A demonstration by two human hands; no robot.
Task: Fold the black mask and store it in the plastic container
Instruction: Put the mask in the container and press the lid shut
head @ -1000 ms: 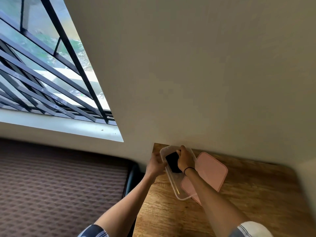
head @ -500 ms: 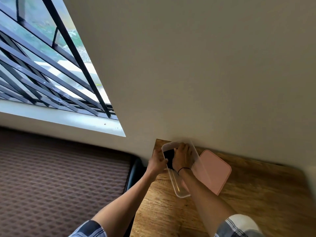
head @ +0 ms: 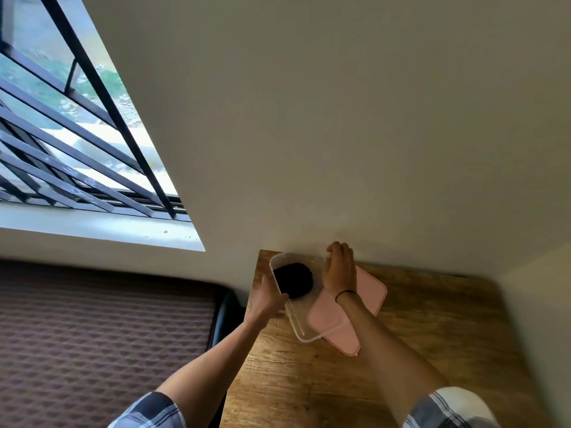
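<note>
Folded black mask (head: 293, 280) lying inside the clear plastic container (head: 301, 330) on the wooden table (head: 432, 335).

Left hand (head: 265, 299) grips the container's near long wall, fingers curled round the rim; right hand (head: 339, 270) is at the far corner, fingers loosely bent, whether gripping I cannot tell; a pink lid (head: 369, 291) lies partly under the container, beside the wall.

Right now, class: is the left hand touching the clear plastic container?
Touching. The head view shows the left hand gripping the clear plastic container at its left wall, beside the black mask.
</note>
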